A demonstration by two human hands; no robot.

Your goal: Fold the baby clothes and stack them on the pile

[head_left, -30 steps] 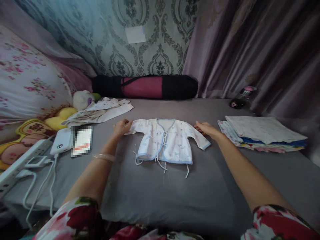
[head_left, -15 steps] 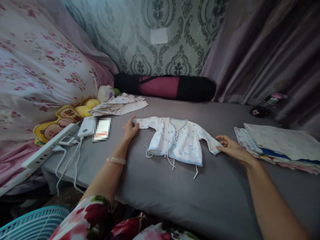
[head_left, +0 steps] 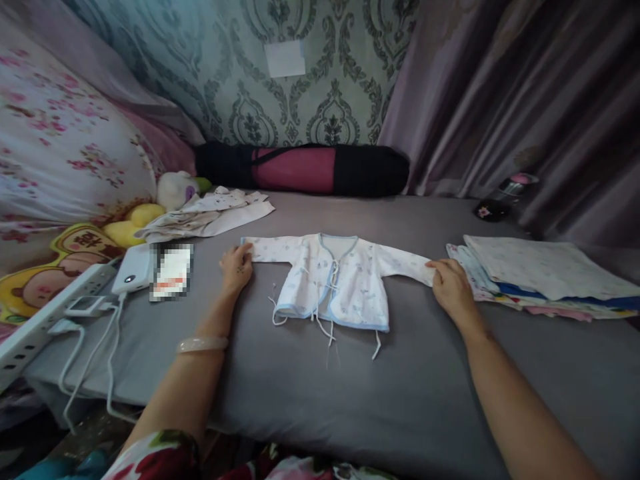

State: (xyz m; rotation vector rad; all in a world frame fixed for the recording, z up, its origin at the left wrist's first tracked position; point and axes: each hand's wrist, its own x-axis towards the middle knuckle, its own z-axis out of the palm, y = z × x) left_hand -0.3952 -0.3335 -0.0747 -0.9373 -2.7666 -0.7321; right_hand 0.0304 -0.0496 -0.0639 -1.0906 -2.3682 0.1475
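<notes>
While jacket (head_left: 334,283) lies between, left hand (head_left: 237,267) and right hand (head_left: 453,288), fingers nearly closed, hold sleeve ends (head_left: 260,249).

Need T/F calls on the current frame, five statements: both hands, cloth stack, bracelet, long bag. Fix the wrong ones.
1. The left hand touches one sleeve of the white top. True.
2. The right hand is on the bottle. False: it is at the end of the top's other sleeve.
3. The folded cloth stack lies to the right of the top. True.
4. The bracelet is on the right arm. False: it is on the left.
5. The long bag lies on its side along the patterned wall. True.
</notes>
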